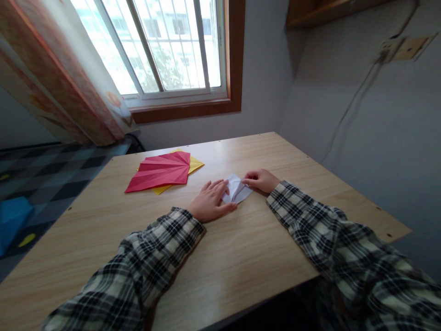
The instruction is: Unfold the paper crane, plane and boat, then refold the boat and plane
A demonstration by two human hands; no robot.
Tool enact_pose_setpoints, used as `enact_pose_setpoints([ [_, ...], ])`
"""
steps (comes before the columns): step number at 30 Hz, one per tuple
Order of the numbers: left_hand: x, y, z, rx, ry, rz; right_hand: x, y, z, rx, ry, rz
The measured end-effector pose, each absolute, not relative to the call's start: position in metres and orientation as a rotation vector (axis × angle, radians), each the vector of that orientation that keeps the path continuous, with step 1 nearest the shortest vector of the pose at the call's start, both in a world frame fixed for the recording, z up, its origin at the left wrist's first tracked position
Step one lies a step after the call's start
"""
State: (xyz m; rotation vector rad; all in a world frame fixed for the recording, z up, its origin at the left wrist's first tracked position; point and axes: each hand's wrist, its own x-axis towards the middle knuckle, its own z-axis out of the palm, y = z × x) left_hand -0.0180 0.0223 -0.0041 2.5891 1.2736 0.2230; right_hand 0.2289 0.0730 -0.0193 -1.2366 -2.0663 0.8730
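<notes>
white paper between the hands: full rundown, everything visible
The white paper is a small, partly folded sheet, thin and matte, with raised creases and a flap lifted near its middle. It lies on the wooden table, right of a red pleated sheet. The left hand lies flat on its left part, fingers spread, pressing it down. The right hand pinches its upper right edge with the fingertips. Its exact folded shape is hidden under the hands.

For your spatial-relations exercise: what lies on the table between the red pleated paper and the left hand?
Only bare wooden tabletop shows, in the head view, between the red pleated paper sheet and the left hand.
</notes>
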Motion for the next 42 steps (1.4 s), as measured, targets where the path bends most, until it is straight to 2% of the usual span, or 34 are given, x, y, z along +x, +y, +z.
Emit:
enact_pose_setpoints([
  [13,-0.019,0.023,-0.009,2.666,1.294,0.351,0.233,0.079,-0.022,-1.253,-1.983,1.090],
  [18,-0.019,0.023,-0.009,2.660,1.272,0.367,0.235,0.078,-0.015,-1.261,-2.106,0.818],
  [23,-0.019,0.024,-0.009,2.659,1.267,0.383,0.235,0.077,-0.011,-1.300,-2.162,0.768],
  [32,-0.018,0.023,-0.010,2.722,1.326,0.479,0.227,0.068,-0.019,-1.354,-2.263,0.481],
  [42,-0.019,0.025,-0.008,2.750,1.335,0.463,0.233,0.074,-0.019,-1.248,-2.293,0.472],
])
